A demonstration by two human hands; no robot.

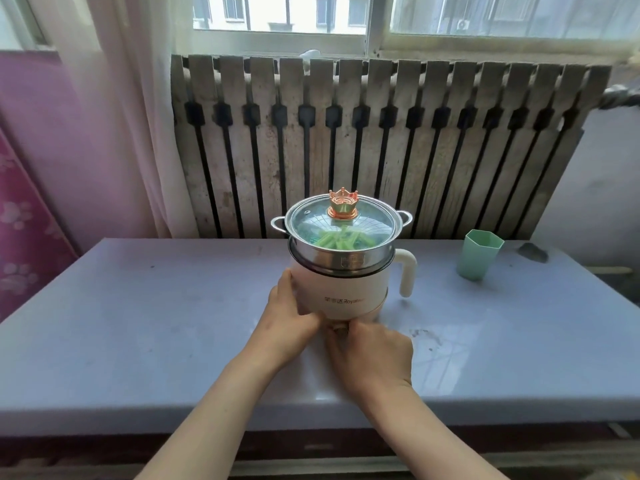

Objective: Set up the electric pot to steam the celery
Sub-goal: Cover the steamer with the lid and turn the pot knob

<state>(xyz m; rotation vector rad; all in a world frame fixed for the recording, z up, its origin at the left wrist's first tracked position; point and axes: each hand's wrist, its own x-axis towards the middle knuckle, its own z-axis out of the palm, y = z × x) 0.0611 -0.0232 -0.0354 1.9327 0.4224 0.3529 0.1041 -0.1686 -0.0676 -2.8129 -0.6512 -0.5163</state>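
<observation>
A white electric pot (346, 289) with a side handle stands in the middle of the table (138, 323). A steel steamer basket (341, 259) sits on top of it, closed by a glass lid (341, 225) with a copper crown knob (343, 203). Green celery pieces (334, 240) show through the glass. My left hand (287, 313) presses flat against the pot's left side. My right hand (370, 351) is at the pot's base, fingers pinched on the small dial (340, 330) at the front.
A pale green cup (479, 254) stands on the table to the right of the pot. An old radiator (381, 150) runs behind the table under a window. A curtain (131, 116) hangs at the left. A dark scrap (533, 252) lies at the far right edge.
</observation>
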